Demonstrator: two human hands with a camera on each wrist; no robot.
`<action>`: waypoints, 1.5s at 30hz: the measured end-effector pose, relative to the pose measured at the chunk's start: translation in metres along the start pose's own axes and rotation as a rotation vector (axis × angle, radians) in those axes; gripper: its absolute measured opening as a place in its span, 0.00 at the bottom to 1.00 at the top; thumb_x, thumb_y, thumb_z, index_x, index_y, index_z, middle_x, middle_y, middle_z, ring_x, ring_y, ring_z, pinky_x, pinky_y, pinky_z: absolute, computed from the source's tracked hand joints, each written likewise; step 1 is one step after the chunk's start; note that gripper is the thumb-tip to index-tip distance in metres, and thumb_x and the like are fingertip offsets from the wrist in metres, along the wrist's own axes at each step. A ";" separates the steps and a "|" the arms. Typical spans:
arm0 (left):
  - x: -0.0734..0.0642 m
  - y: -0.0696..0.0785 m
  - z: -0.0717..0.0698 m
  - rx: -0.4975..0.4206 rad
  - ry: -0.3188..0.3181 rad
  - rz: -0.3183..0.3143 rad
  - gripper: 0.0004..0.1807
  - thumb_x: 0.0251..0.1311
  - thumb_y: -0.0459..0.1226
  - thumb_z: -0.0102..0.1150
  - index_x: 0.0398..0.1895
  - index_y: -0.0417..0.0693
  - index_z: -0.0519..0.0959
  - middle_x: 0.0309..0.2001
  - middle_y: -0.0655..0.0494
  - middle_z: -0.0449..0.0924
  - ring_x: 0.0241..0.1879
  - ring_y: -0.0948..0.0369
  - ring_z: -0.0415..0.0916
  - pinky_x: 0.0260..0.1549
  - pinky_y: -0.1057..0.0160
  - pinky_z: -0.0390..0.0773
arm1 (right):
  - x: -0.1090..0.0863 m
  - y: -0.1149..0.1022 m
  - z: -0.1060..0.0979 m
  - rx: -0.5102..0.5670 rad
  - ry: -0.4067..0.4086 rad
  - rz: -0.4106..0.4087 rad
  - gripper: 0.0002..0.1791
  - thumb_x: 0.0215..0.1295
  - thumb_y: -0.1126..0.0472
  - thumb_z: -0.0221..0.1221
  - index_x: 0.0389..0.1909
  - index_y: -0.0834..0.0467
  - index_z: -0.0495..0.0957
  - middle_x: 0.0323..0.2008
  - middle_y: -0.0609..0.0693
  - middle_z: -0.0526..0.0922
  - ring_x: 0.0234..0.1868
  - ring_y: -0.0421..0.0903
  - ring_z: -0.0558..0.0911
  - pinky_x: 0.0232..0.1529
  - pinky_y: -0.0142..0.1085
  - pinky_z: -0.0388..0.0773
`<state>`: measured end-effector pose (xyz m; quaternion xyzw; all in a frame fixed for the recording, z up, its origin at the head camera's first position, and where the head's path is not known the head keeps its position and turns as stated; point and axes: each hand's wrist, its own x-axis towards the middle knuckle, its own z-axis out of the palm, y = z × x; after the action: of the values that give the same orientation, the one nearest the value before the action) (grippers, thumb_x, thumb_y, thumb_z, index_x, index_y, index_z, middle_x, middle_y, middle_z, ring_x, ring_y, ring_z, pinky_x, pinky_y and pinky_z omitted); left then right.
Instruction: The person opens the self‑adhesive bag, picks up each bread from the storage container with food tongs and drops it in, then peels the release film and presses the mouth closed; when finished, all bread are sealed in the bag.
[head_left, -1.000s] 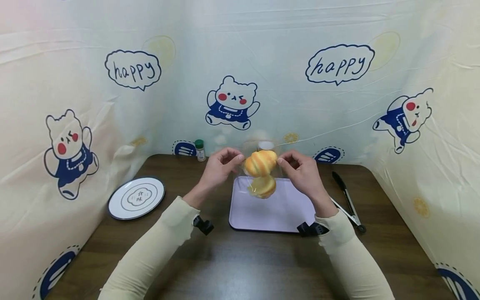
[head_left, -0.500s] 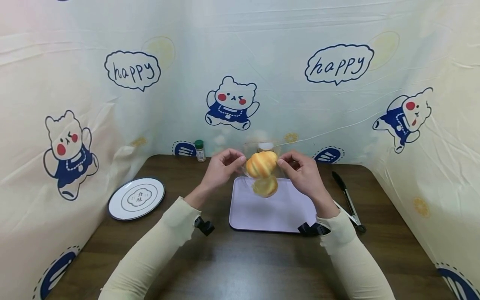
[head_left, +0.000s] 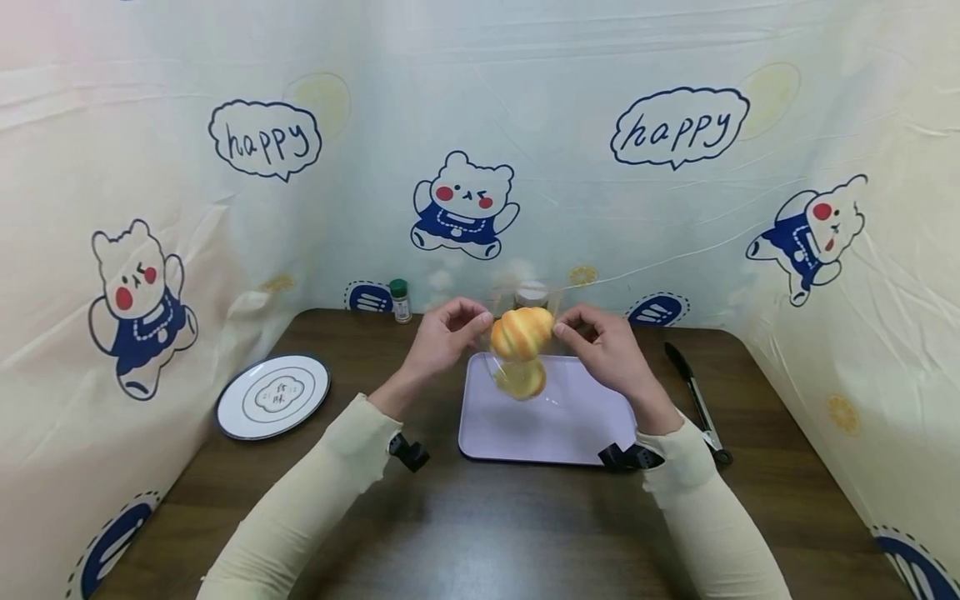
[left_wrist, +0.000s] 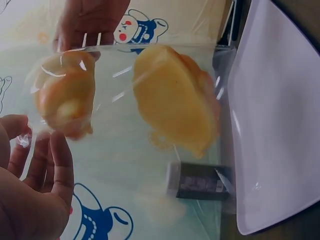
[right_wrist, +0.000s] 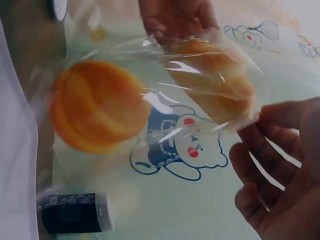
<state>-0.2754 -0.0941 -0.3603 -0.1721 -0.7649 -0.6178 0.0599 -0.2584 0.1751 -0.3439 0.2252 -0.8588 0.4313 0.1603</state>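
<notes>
A clear plastic bag (left_wrist: 112, 95) hangs above the far side of the lilac tray (head_left: 547, 429), pulled between both hands. Inside it, a striped croissant-like bread roll (head_left: 522, 335) sits at the top, level with the fingers. Below it is a rounder bun (head_left: 520, 380), golden on one face and paler on the other. My left hand (head_left: 446, 335) pinches the bag's left edge between thumb and fingers. On the opposite edge, my right hand (head_left: 609, 348) pinches the plastic the same way. The right wrist view shows thumb and forefinger meeting at the bag's edge beside the roll (right_wrist: 217, 87).
To the left lies a white plate (head_left: 273, 397) with a dark rim. Black-handled tongs (head_left: 693, 392) lie right of the tray. At the back stand a green-capped shaker (head_left: 401, 302) and a white-lidded jar (head_left: 532, 292), partly behind the bag. Printed cloth surrounds the table.
Inside the bag, the bun swings slightly right and then back left, and the roll sinks a little. Both hands keep hold of the bag and barely move.
</notes>
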 end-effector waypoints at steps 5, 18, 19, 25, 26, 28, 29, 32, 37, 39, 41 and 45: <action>0.000 0.000 -0.002 -0.072 0.001 -0.008 0.16 0.66 0.48 0.63 0.44 0.45 0.80 0.42 0.51 0.82 0.39 0.57 0.80 0.39 0.54 0.87 | 0.001 0.003 -0.001 -0.019 0.100 0.058 0.11 0.71 0.53 0.59 0.41 0.57 0.82 0.33 0.52 0.82 0.31 0.47 0.75 0.30 0.33 0.73; -0.004 0.007 -0.007 -0.134 0.008 -0.007 0.17 0.65 0.43 0.65 0.49 0.39 0.81 0.42 0.53 0.81 0.41 0.57 0.80 0.47 0.63 0.84 | 0.001 0.018 -0.004 0.041 0.127 0.126 0.12 0.71 0.53 0.59 0.40 0.58 0.81 0.35 0.54 0.84 0.33 0.44 0.76 0.33 0.29 0.74; -0.004 0.008 -0.007 -0.106 0.030 -0.007 0.18 0.65 0.45 0.65 0.49 0.40 0.81 0.42 0.54 0.81 0.42 0.57 0.80 0.47 0.63 0.83 | 0.000 0.019 -0.004 0.044 0.123 0.135 0.12 0.71 0.53 0.59 0.40 0.58 0.81 0.36 0.54 0.84 0.33 0.44 0.76 0.34 0.30 0.74; -0.004 0.010 -0.003 -0.092 0.116 0.019 0.20 0.64 0.49 0.64 0.46 0.41 0.83 0.38 0.54 0.82 0.43 0.52 0.77 0.44 0.66 0.80 | -0.002 0.024 -0.002 0.031 0.064 0.183 0.11 0.72 0.52 0.59 0.41 0.56 0.81 0.37 0.53 0.83 0.36 0.47 0.76 0.37 0.34 0.75; -0.004 0.011 -0.002 -0.108 0.125 0.028 0.20 0.64 0.48 0.64 0.46 0.40 0.83 0.38 0.54 0.83 0.42 0.52 0.78 0.44 0.65 0.81 | -0.003 0.024 -0.001 0.027 0.053 0.185 0.11 0.72 0.52 0.59 0.41 0.56 0.81 0.37 0.53 0.83 0.36 0.48 0.76 0.37 0.35 0.75; -0.004 0.013 0.001 -0.134 0.145 0.044 0.20 0.64 0.47 0.65 0.46 0.40 0.84 0.36 0.55 0.84 0.40 0.54 0.79 0.42 0.65 0.82 | -0.003 0.025 0.000 0.025 0.036 0.188 0.12 0.72 0.52 0.59 0.42 0.56 0.82 0.37 0.54 0.83 0.36 0.48 0.76 0.37 0.36 0.76; -0.004 0.014 0.002 -0.153 0.156 0.045 0.19 0.63 0.47 0.66 0.46 0.40 0.84 0.36 0.56 0.84 0.39 0.55 0.80 0.41 0.65 0.82 | -0.003 0.025 0.000 0.023 0.029 0.185 0.12 0.72 0.52 0.58 0.42 0.56 0.82 0.37 0.54 0.84 0.37 0.48 0.77 0.37 0.37 0.76; -0.004 0.017 0.006 -0.179 0.183 0.051 0.19 0.61 0.48 0.68 0.46 0.42 0.85 0.35 0.57 0.84 0.35 0.59 0.80 0.38 0.66 0.83 | -0.002 0.026 0.002 0.022 0.014 0.181 0.13 0.72 0.51 0.58 0.43 0.56 0.82 0.38 0.54 0.85 0.37 0.47 0.78 0.38 0.36 0.76; -0.004 0.020 0.011 -0.216 0.171 0.047 0.19 0.59 0.47 0.70 0.45 0.42 0.86 0.34 0.56 0.85 0.33 0.61 0.80 0.33 0.69 0.82 | -0.002 0.024 0.002 0.028 0.021 0.176 0.13 0.71 0.49 0.59 0.43 0.55 0.82 0.38 0.54 0.85 0.36 0.48 0.78 0.36 0.36 0.76; -0.005 0.020 0.012 -0.227 0.150 0.039 0.20 0.59 0.46 0.69 0.46 0.39 0.85 0.35 0.56 0.85 0.33 0.61 0.80 0.32 0.70 0.81 | -0.001 0.021 0.002 0.032 0.032 0.169 0.14 0.71 0.49 0.59 0.44 0.55 0.82 0.38 0.54 0.85 0.36 0.49 0.79 0.36 0.36 0.76; -0.006 0.020 0.012 -0.225 0.129 0.029 0.20 0.60 0.45 0.69 0.47 0.38 0.84 0.36 0.55 0.85 0.34 0.60 0.79 0.33 0.70 0.81 | -0.001 0.016 0.002 0.031 0.040 0.157 0.14 0.71 0.49 0.59 0.45 0.55 0.81 0.39 0.53 0.84 0.37 0.48 0.78 0.37 0.36 0.77; -0.008 0.020 0.012 -0.181 0.101 0.026 0.19 0.61 0.46 0.68 0.47 0.41 0.85 0.39 0.53 0.85 0.36 0.59 0.80 0.36 0.68 0.83 | 0.001 0.004 0.005 0.038 0.046 0.102 0.13 0.69 0.50 0.62 0.45 0.55 0.82 0.40 0.53 0.85 0.36 0.48 0.79 0.36 0.35 0.78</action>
<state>-0.2595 -0.0803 -0.3472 -0.1555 -0.6998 -0.6913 0.0908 -0.2616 0.1729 -0.3484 0.1742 -0.8569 0.4602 0.1538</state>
